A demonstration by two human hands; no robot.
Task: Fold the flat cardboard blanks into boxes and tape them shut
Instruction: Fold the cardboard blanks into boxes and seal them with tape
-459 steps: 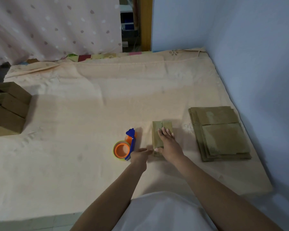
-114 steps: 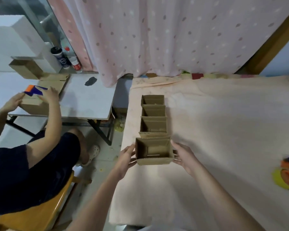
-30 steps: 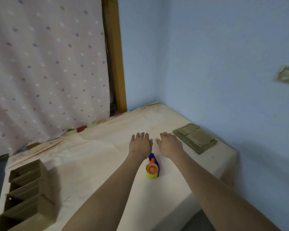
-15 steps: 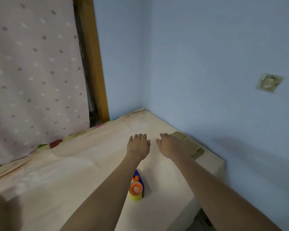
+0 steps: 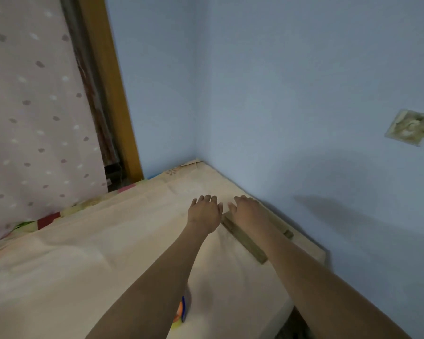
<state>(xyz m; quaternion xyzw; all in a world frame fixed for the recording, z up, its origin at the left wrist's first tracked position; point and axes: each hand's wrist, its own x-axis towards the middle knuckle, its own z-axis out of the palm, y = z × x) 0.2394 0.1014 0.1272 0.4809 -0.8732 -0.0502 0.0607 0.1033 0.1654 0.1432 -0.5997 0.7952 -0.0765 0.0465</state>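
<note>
Cardboard blanks (image 5: 245,238) lie stacked under the open right hand (image 5: 249,211); left hand (image 5: 204,211) open alongside.

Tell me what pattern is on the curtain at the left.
Pale pink curtain with scattered grey and white spots, seen in the head view.

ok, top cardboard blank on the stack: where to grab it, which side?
Probably the long near-left edge of the cardboard stack, approached from the mattress side: it is exposed, the wall blocks the far side. The right hand hovers above; peel the top sheet with fingertips.
</note>
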